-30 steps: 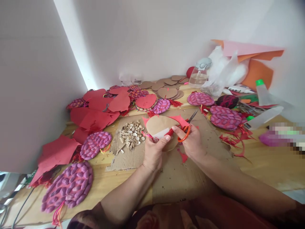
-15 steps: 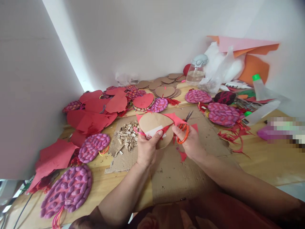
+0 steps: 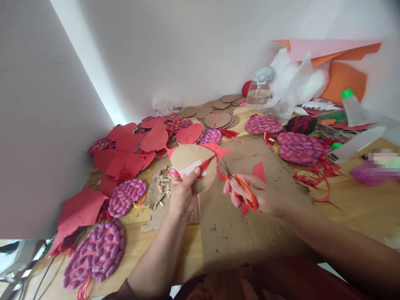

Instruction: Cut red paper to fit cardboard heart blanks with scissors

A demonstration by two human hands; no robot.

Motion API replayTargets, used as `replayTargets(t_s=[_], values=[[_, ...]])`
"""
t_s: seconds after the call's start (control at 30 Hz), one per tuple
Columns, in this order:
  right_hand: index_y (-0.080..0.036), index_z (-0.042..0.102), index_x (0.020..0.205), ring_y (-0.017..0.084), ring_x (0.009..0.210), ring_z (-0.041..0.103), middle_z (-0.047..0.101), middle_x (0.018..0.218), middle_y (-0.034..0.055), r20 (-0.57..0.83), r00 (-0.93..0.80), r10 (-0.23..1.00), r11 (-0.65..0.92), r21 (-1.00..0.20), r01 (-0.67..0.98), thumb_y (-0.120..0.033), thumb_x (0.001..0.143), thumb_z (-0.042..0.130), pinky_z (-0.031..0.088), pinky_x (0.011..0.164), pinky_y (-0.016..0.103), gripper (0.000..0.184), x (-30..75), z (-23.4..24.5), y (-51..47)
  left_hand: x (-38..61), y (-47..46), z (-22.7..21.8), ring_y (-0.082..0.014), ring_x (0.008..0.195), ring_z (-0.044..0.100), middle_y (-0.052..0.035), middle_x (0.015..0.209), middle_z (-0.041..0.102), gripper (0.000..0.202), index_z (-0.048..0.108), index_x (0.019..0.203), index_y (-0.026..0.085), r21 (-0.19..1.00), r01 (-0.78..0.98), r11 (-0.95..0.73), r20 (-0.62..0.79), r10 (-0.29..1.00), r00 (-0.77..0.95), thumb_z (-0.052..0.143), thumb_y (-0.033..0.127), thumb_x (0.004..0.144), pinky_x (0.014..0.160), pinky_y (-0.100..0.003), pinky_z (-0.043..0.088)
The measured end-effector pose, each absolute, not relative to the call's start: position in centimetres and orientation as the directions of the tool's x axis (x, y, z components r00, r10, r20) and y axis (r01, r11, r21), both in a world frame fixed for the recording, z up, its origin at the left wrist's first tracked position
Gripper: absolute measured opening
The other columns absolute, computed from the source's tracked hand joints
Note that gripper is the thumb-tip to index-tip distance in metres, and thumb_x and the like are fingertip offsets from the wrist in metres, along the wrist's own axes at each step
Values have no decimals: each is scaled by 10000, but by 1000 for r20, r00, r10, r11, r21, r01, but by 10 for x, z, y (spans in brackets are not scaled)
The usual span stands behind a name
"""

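My left hand [image 3: 184, 189] grips a heart-shaped piece of brown cardboard [image 3: 187, 156], thumb on top. A red tassel [image 3: 205, 167] and a white strip lie across the cardboard under that thumb. Red paper [image 3: 218, 151] sticks out past the far edge of the heart. In my right hand [image 3: 246, 191] are orange-handled scissors [image 3: 239, 185], blades pointing up and left toward the heart, a little apart from it. Beneath both hands lies a flat cardboard sheet [image 3: 231, 233], with red scraps [image 3: 259, 171] on it.
Peanut shells [image 3: 162, 183] lie left of the heart. Red paper hearts [image 3: 154, 137] and purple shell-covered pieces [image 3: 128, 196] crowd the left side. Brown cardboard hearts [image 3: 218, 120] are stacked at the back. A water bottle [image 3: 259, 93], plastic bags and glue bottles [image 3: 353, 106] stand at the back right.
The scissors have turned in my right hand, so the blades now point up and left. That hand has drawn away from the cardboard heart, which my left hand still holds, slightly farther left.
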State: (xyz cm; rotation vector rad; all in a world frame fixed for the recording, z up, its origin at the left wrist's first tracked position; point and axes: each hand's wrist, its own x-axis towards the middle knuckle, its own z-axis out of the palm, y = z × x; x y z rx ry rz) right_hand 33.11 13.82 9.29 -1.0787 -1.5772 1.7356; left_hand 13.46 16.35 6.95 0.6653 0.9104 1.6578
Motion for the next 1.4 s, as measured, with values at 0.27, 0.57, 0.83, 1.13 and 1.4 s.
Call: replayTargets(t_s=[0.27, 0.57, 0.83, 1.13, 1.4], values=[[-181, 572, 867, 106, 529, 437, 566, 610, -10, -212, -573, 792, -207, -976, 74, -712, 866, 544, 330, 519, 249, 532, 333, 87, 146, 131, 165, 69, -249, 935, 749, -103, 1083, 774, 591, 694, 1147, 196, 844, -535, -46, -92, 969, -227, 906, 194, 595, 856, -356, 600], [-182, 568, 860, 101, 519, 442, 563, 607, -16, -242, -601, 761, -264, -963, 53, -635, 872, 593, 343, 509, 238, 454, 338, 83, 150, 131, 165, 62, -252, 936, 750, -103, 1105, 771, 683, 655, 1243, 210, 846, -532, 41, -174, 964, -202, 900, 186, 606, 864, -354, 593], [-180, 565, 859, 99, 517, 427, 548, 599, -16, -246, -582, 775, -291, -957, 17, -703, 865, 551, 323, 508, 240, 524, 342, 82, 150, 130, 165, 57, -250, 971, 746, -89, 1103, 773, 745, 635, 1268, 209, 841, -530, 110, -230, 959, -165, 910, 184, 575, 957, -350, 557], [-198, 536, 796, 96, 535, 442, 538, 639, -23, -232, -563, 793, -270, -963, 16, -565, 883, 615, 317, 483, 229, 385, 338, 85, 148, 131, 165, 55, -287, 996, 739, -98, 1114, 769, 711, 657, 1225, 227, 884, -457, 101, -198, 965, -171, 922, 230, 565, 901, -386, 582], [-218, 374, 677, 93, 567, 380, 385, 621, -59, -164, -482, 861, -186, -983, 3, -455, 870, 647, 254, 527, 263, 410, 336, 80, 148, 134, 160, 58, -285, 963, 744, -89, 1127, 766, 739, 653, 1235, 246, 900, -429, 80, -169, 970, -175, 931, 220, 550, 842, -384, 597]])
